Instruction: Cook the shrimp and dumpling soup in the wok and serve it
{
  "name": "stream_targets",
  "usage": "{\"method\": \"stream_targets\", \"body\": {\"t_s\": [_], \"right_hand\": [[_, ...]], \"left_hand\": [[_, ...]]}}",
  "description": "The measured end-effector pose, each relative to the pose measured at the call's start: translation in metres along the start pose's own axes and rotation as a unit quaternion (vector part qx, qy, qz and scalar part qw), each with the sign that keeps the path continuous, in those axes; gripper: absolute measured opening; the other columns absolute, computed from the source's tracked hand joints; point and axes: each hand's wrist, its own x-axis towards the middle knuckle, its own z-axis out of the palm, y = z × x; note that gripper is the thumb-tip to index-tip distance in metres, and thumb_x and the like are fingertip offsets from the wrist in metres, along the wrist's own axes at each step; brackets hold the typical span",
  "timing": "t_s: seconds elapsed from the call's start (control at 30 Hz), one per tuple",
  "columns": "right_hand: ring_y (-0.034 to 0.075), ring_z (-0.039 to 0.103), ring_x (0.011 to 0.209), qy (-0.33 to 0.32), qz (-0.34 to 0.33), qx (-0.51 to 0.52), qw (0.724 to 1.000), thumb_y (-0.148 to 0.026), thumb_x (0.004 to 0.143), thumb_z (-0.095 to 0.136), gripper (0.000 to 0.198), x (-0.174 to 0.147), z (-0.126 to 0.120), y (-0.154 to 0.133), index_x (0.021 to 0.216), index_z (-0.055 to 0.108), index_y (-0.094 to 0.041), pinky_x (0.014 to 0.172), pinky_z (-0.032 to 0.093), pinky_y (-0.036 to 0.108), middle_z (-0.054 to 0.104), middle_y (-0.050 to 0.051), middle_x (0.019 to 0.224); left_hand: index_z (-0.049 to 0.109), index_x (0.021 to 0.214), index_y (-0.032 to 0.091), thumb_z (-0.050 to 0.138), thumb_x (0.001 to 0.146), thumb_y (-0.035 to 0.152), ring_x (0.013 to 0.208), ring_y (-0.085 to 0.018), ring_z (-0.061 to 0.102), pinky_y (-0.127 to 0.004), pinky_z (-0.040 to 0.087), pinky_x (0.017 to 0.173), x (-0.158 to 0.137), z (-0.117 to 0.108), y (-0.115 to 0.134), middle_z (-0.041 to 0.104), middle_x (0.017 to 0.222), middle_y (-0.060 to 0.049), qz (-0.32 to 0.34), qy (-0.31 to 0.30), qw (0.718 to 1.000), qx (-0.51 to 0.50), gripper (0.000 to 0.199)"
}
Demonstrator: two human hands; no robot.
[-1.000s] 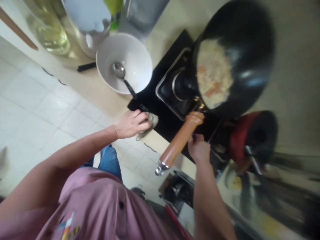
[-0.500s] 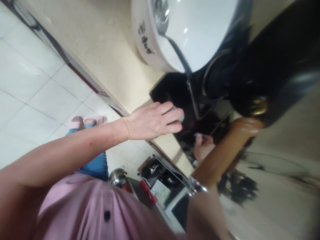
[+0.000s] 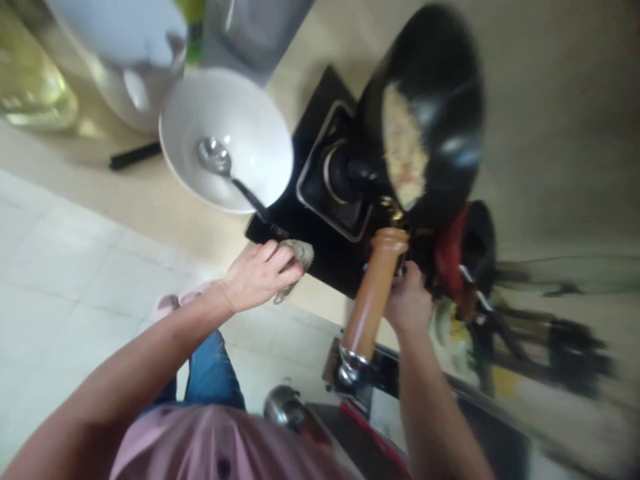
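My left hand is closed on a greyish dishcloth at the front edge of the black gas hob. My right hand has curled fingers at the hob's front, partly behind a wooden pan handle; what they grip is hidden. That wooden handle belongs to a black wok, with a pale, flat piece of food inside. Left of the wok is a bare burner. A white bowl with a metal ladle in it overlaps the hob's left edge.
An oil bottle and a pale container stand on the counter at upper left, near a black handle. Beyond my right hand is a red pan. A metal pot is low down by my body.
The view has swung, so the bowl appears lower left and the whole wok with its food shows. The cloth in my left hand is more visible; my right hand stays at the hob's front.
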Motion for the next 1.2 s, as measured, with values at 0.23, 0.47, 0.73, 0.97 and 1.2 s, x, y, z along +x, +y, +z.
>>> {"method": "stream_targets", "body": {"t_s": [0.23, 0.47, 0.73, 0.97, 1.2], "right_hand": [[0.018, 0.064, 0.069, -0.262, 0.059, 0.579, 0.770, -0.068, 0.079, 0.062, 0.077, -0.115, -0.001, -0.064, 0.138, 0.049, -0.020, 0.060, 0.051, 0.030, 0.069, 0.011, 0.102], [0.024, 0.068, 0.101, -0.310, 0.139, 0.837, 0.429, -0.058, 0.071, 0.078, 0.061, -0.177, 0.008, -0.110, 0.122, 0.059, -0.030, 0.076, 0.059, 0.038, 0.065, 0.007, 0.127], [0.023, 0.069, 0.086, -0.089, 0.143, 0.819, 0.548, -0.048, 0.079, 0.068, 0.041, -0.121, -0.023, -0.017, 0.114, 0.061, -0.026, 0.070, 0.058, 0.036, 0.071, 0.005, 0.100], [0.038, 0.035, 0.144, 0.001, -0.051, 0.329, 0.943, -0.046, 0.088, 0.059, 0.069, 0.069, -0.056, 0.028, 0.150, 0.044, -0.021, 0.114, 0.036, 0.055, 0.037, 0.016, 0.157], [0.032, 0.010, 0.155, -0.161, -0.199, 0.129, 0.958, -0.044, 0.100, 0.037, 0.066, 0.141, 0.002, -0.023, 0.161, 0.024, -0.021, 0.122, 0.020, 0.054, 0.008, 0.014, 0.168]], "left_hand": [[0.053, 0.119, 0.019, 0.054, 0.082, 0.006, 0.104, -0.023, 0.057, -0.036, 0.052, 0.086, -0.010, -0.015, -0.003, 0.055, 0.114, -0.011, -0.114, 0.090, 0.972, -0.185, 0.039], [0.047, 0.134, 0.017, 0.076, 0.077, 0.025, 0.107, -0.026, 0.064, -0.040, 0.054, 0.092, -0.025, -0.023, 0.075, 0.061, 0.124, -0.015, -0.191, -0.117, 0.849, -0.479, 0.065], [0.064, 0.109, 0.018, 0.067, 0.086, 0.032, 0.096, -0.022, 0.069, -0.036, 0.057, 0.081, -0.030, -0.057, 0.052, 0.066, 0.118, -0.015, -0.272, -0.155, 0.845, -0.434, 0.027], [0.063, 0.105, 0.017, 0.066, 0.087, 0.039, 0.084, -0.018, 0.071, -0.028, 0.056, 0.072, -0.048, -0.088, 0.037, 0.072, 0.103, -0.011, -0.385, -0.151, 0.832, -0.369, 0.029], [0.064, 0.103, 0.017, 0.069, 0.081, 0.046, 0.084, -0.021, 0.074, -0.030, 0.058, 0.073, -0.087, -0.092, 0.057, 0.075, 0.103, -0.012, -0.530, -0.051, 0.795, -0.292, 0.036]]}}
